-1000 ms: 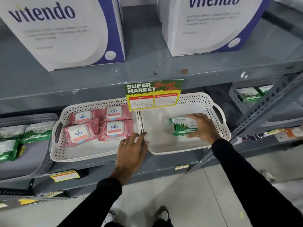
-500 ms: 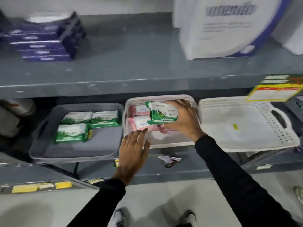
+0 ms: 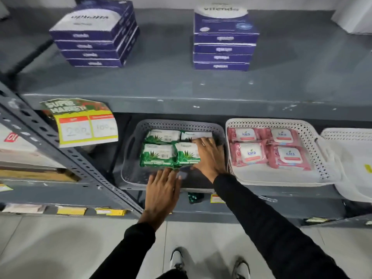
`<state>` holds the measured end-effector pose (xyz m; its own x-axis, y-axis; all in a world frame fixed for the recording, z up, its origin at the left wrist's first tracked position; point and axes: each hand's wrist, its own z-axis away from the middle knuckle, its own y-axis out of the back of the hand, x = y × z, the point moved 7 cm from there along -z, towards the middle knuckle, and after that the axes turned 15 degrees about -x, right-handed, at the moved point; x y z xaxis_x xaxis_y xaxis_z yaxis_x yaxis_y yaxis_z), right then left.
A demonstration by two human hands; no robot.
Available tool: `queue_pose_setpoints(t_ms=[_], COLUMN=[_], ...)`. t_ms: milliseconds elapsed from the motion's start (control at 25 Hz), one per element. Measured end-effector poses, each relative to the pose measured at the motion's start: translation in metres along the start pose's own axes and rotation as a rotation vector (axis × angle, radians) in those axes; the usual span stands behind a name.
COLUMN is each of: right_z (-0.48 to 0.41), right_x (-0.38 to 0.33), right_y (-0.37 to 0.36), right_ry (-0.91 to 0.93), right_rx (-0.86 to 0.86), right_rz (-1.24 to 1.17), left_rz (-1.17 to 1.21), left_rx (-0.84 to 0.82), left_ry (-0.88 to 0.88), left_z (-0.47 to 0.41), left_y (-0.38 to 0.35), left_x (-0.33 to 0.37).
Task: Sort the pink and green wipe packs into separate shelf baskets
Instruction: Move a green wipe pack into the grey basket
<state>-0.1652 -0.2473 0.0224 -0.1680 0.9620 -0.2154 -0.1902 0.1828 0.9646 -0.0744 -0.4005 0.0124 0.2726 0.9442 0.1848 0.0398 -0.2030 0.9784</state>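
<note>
Green pack (image 3: 186, 155) under right hand (image 3: 209, 156), in grey basket (image 3: 130, 174).

Glossy plastic-film green wipe packs (image 3: 159, 156) lie in a matt perforated plastic grey basket (image 3: 130, 170) on painted, chipped metal shelf (image 3: 181, 105).

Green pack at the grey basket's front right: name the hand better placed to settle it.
Right hand: it already lies on that green pack inside the grey basket. The left hand is at the basket's front rim, off the packs.
</note>
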Motion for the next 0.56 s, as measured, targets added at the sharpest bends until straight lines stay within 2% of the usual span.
queue_pose_setpoints(t_ms=[280, 440, 560], right_z=[-0.003, 0.005, 0.010], right_x=[0.008, 0.008, 0.005], right_y=[-0.015, -0.010, -0.009], right_ry=[-0.075, -0.053, -0.028], right_rx=[-0.096, -0.042, -0.028], right_rz=[0.018, -0.007, 0.010], left_rz=[0.014, 0.228, 0.252], left_rx=[-0.136, -0.156, -0.159], left_ry=[0.036, 0.005, 0.041], left_z=[-0.003, -0.012, -0.033], left_y=[-0.011, 0.001, 0.010], left_x=[0.000, -0.013, -0.042])
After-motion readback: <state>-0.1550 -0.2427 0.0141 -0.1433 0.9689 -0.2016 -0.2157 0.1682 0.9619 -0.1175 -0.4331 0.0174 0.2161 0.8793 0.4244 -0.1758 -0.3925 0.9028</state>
